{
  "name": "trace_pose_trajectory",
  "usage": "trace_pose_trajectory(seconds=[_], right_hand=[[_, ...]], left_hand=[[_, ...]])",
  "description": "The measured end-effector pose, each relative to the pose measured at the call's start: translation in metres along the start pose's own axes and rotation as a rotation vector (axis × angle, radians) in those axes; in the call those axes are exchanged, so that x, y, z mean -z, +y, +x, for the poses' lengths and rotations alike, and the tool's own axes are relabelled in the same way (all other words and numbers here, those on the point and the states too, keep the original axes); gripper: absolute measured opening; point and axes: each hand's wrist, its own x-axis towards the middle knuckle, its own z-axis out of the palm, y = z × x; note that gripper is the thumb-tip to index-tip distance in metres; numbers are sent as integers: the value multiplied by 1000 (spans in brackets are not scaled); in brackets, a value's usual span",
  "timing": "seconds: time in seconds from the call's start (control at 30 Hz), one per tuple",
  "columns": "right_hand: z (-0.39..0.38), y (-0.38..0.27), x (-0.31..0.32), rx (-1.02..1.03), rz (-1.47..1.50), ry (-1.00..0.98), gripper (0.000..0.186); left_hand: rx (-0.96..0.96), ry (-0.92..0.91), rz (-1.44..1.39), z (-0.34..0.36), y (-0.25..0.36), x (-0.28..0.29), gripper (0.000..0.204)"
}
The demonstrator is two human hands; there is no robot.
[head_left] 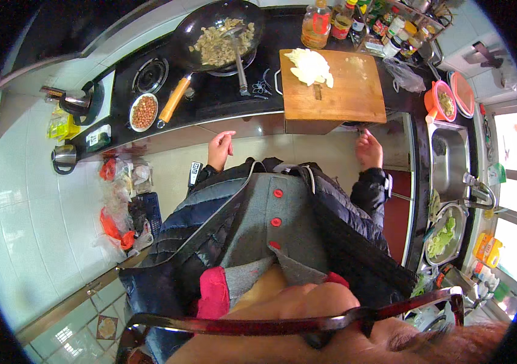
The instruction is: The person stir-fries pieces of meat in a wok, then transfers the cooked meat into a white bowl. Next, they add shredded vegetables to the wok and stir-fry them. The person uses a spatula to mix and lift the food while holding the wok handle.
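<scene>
My left hand [221,150] hangs in front of the counter's front edge, below the wok handle, with its fingers loosely bent and nothing seen in them. Just below the right front corner of the wooden cutting board [337,106] is my right hand [369,150], its fingers curled in. A small dark shape shows by its fingertips; whether I grip it is unclear. Pale sliced pieces [310,67] lie heaped on the board's left half. On the stove, a black wok [184,45] holds cooked brownish pieces [215,42], with a metal spatula [239,67] resting in it.
Left of the wok handle [175,100] stands a bowl of peanuts [144,112]. An oil bottle [317,25] and a rack of seasoning jars [401,30] line the back. At right are a pink bowl [437,109], a sink [449,164] and a basin of green leaves [445,233].
</scene>
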Motion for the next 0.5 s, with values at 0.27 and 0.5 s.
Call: trace_pose_trajectory(seconds=[0.27, 0.5], right_hand=[[-26, -66, 92, 138, 236, 88, 11], [-5, -69, 131, 150, 233, 68, 10]], left_hand=[[-26, 46, 23, -17, 17, -54, 25], [-64, 91, 90, -20, 34, -64, 24]])
